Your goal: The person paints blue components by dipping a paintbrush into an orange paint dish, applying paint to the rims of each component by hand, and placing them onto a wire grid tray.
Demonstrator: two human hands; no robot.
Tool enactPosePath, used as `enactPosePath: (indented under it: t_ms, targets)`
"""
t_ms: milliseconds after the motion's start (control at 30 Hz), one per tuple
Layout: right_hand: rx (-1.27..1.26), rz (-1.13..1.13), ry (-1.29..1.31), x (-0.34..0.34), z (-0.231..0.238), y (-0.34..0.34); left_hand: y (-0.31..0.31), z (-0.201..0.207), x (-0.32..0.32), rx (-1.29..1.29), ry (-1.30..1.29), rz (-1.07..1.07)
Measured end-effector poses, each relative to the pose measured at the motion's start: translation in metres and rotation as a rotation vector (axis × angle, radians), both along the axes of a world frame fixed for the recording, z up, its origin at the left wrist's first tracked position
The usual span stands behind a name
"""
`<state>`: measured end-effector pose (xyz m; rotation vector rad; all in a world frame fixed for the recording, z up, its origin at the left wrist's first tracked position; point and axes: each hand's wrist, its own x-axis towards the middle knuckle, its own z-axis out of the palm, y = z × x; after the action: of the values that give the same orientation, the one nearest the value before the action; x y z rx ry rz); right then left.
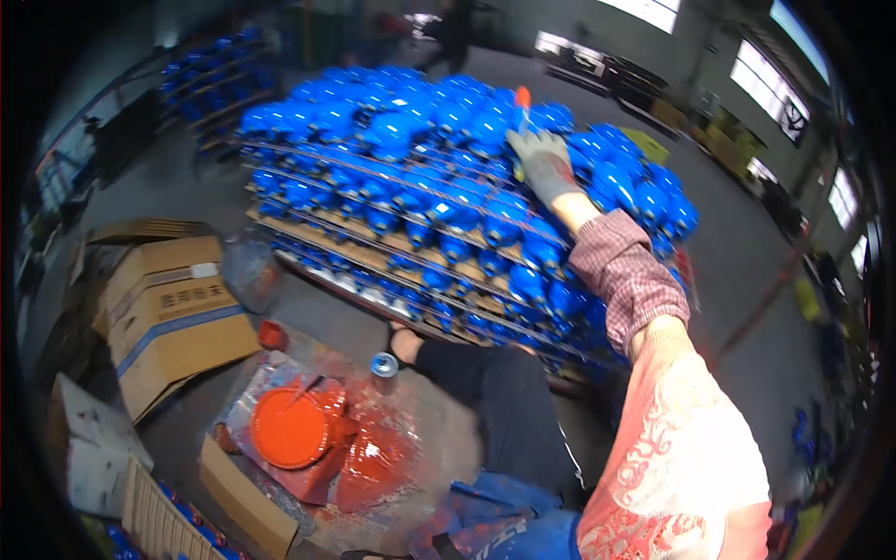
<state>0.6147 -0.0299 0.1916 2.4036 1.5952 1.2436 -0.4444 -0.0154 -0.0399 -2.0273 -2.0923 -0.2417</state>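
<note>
My right hand [541,161], in a grey glove with reddish stains, reaches out over a stacked rack. Its fingers are closed around what looks like a paintbrush [524,101], with the orange-tipped end pointing up; the grip itself is partly hidden. Glossy blue rounded castings [387,133] crowd the rack's top and lower tiers, right beside the glove. Low on the left, a round tub [291,427] of bright orange paint stands on a paint-smeared sheet. My left hand is out of sight.
A metal can [384,365] and a small red cup [273,335] stand near the paint. Cardboard boxes [177,303] lie at left, beside a clear plastic bag [252,273]. My leg [495,387] extends toward the rack's base. Another loaded rack [217,79] stands behind.
</note>
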Motion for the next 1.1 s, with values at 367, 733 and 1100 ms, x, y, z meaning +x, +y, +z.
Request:
enactPosePath:
  t_ms: [367,733,1100]
  targets:
    - [0.234,0.174,0.171,-0.029,0.045,-0.05,-0.042,0.15,0.37,0.021,-1.148,-0.443]
    - [0.308,0.921,1.852,-0.28,-0.035,-0.106,-0.068,0.112,0.625,-0.726,-3.127,-0.881]
    - [-0.146,0.698,2.054,-0.34,-0.221,-0.016,-0.053,0.057,0.432,-0.489,-2.65,-0.156]
